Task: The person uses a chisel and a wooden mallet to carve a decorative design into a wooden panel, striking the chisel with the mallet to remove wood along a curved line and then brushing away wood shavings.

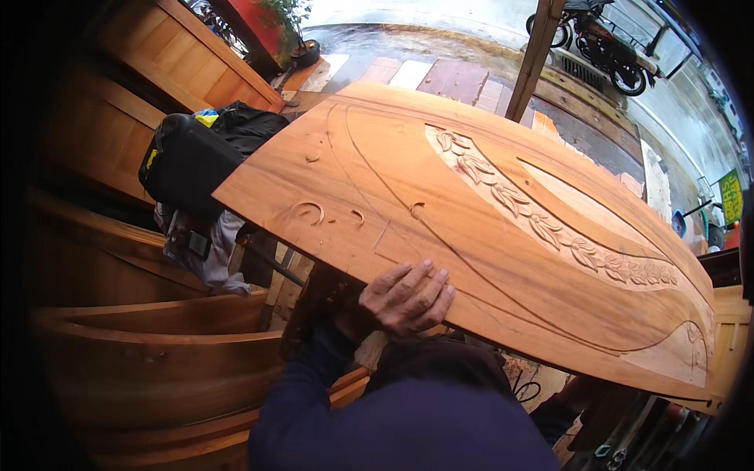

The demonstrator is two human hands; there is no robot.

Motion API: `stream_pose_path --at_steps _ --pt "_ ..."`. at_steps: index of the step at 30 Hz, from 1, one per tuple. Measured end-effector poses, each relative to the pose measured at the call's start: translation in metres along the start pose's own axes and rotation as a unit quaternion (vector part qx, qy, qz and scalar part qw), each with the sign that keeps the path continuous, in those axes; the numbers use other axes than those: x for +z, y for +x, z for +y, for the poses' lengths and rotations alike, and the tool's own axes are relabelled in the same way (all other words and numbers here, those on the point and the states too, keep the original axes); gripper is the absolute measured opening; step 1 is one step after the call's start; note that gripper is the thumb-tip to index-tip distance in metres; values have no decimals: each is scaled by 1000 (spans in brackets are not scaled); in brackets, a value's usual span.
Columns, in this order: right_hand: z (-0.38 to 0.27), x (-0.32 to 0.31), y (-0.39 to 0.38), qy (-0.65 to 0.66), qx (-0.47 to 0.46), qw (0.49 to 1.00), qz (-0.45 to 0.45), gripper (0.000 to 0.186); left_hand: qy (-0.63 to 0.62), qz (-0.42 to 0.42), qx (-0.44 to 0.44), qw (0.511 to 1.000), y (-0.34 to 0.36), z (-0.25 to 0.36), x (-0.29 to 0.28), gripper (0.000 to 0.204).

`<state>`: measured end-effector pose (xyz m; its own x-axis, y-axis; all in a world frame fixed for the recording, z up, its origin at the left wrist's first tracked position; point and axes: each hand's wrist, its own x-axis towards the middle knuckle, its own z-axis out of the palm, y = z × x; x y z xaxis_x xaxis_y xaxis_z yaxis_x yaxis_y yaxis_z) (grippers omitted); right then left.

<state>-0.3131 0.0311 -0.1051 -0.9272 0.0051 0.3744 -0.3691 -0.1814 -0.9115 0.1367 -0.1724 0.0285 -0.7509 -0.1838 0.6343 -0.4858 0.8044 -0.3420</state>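
A large wooden panel point(471, 196) fills the middle, with a carved band of leaves point(510, 204) and curved grooves; a few thin shavings point(310, 210) lie on its left part. My left hand point(404, 298) grips the near edge, its fingers bent over onto the top face. Below the panel's right part my right arm point(561, 412) reaches up in a dark sleeve, and that hand is hidden in shadow under the wood. Behind the panel's left corner lie a black bag or case point(188, 165) and grey cloth point(228, 267).
Wooden doors and boards point(126, 369) stand along the left. A wooden post point(534, 63) rises beyond the panel, near a parked motorcycle point(605, 51) on wet pavement. A potted plant point(302, 55) is at the back left; tools point(628, 439) hang or lie at the lower right.
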Motion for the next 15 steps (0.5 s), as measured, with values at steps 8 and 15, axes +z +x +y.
stream_pose_path --at_steps 8,15 --pt "-28 -22 29 -37 -248 965 74 79 91 92 111 985 56 -33 -21 14" --pt "-61 -12 102 -79 -473 870 115 91 86 86 75 990 73 -35 -33 15"
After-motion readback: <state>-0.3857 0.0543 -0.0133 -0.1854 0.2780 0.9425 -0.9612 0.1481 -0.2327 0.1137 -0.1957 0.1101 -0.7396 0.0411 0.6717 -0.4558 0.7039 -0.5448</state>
